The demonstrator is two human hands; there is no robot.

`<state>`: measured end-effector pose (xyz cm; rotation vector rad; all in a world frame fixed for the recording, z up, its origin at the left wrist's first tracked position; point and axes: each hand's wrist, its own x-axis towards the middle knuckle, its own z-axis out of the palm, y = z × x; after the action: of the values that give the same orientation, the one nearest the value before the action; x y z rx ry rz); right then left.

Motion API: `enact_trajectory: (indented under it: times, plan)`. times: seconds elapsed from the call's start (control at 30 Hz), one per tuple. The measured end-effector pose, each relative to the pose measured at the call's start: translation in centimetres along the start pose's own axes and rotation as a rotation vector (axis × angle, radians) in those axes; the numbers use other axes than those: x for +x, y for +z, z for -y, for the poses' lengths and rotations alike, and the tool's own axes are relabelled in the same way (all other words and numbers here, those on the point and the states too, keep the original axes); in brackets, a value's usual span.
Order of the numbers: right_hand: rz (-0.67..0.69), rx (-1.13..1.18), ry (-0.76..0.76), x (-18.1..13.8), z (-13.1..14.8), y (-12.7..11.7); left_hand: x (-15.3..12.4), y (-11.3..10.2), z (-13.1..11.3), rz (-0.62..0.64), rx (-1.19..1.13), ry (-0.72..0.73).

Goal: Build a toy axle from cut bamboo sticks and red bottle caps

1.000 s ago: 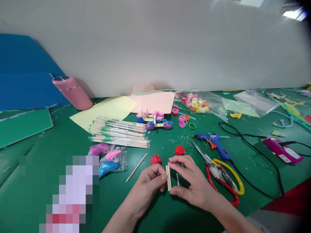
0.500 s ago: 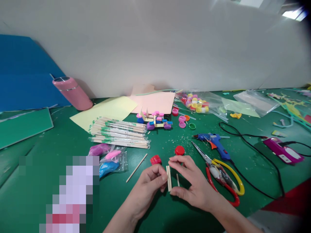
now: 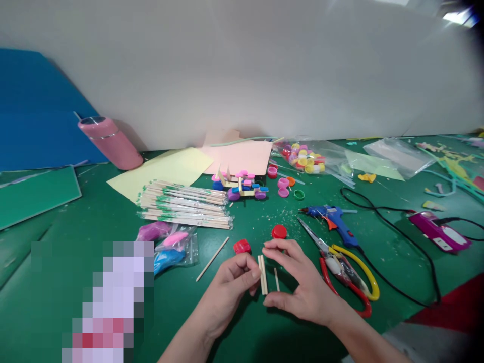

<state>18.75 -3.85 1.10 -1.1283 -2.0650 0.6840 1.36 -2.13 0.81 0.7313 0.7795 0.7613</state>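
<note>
Between the fingertips of my left hand point(image 3: 236, 285) are short lengths of wooden stick point(image 3: 262, 275), side by side and nearly upright in view. My right hand point(image 3: 302, 287) curves round them with thumb and fingers apart, close to both ends; no firm grip shows. On the table between the sticks and my right palm lies a thin short stick point(image 3: 277, 280). Just beyond the hands are two red bottle caps point(image 3: 242, 246), the farther one a round red cap point(image 3: 279, 232). A longer stick point(image 3: 212, 259) lies left of my left hand.
Pliers and scissors point(image 3: 344, 272) lie right of my right hand, beside a blue glue gun point(image 3: 336, 222) with a black cord. Wrapped chopsticks point(image 3: 185, 204), clay bags point(image 3: 170, 244) and a small wheeled model point(image 3: 245, 186) stand beyond. A pink flask point(image 3: 111, 143) leans at back left.
My right fingertips have drawn slightly away from the sticks' ends. The sticks stay in my left fingers; the view has shifted a little.
</note>
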Motion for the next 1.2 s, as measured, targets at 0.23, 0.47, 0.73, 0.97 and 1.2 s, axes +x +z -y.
enact_trajectory:
  times: [0.23, 0.47, 0.73, 0.97, 1.2]
  plan:
    - [0.010, -0.005, 0.007, 0.06, 0.00, 0.06, -0.02, -0.03, -0.04, 0.004, 0.000, -0.008]
    - [-0.015, -0.018, -0.015, 0.09, 0.00, 0.12, -0.08, -0.07, -0.04, 0.011, 0.004, -0.014]
    - [-0.005, -0.015, -0.006, 0.08, 0.10, -0.01, -0.09, -0.13, 0.04, 0.015, -0.007, 0.000]
    - [-0.010, -0.013, -0.011, 0.12, 0.12, 0.11, -0.09, -0.22, 0.13, 0.015, 0.004, 0.012]
    - [-0.027, -0.019, -0.015, 0.04, 0.19, 0.14, -0.07, -0.24, 0.07, 0.021, 0.017, 0.004]
